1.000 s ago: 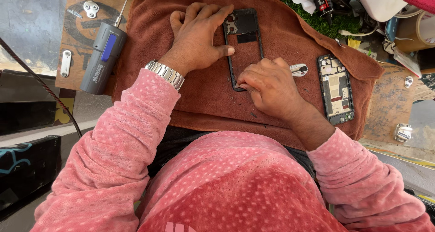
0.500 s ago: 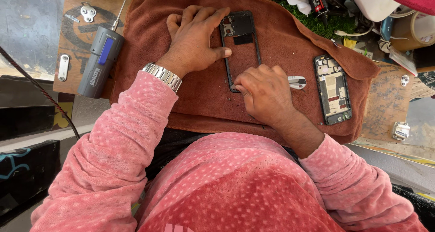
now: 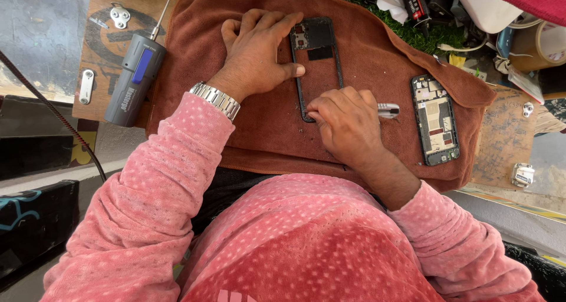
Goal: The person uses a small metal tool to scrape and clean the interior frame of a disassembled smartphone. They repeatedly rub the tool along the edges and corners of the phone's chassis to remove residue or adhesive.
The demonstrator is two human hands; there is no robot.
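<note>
Brown towelling cloth (image 3: 354,54) carries a black phone frame (image 3: 318,66), pinned flat by the spread left hand (image 3: 256,54) while the right hand (image 3: 348,122), closed around a metal tool (image 3: 388,109), works its lower corner. A slip could crack the thin frame. An opened phone (image 3: 435,119) and grey screwdriver (image 3: 134,81) lie clear.

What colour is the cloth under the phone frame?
The cloth is reddish brown, seen best in the head view, lying under the black phone frame.
</note>
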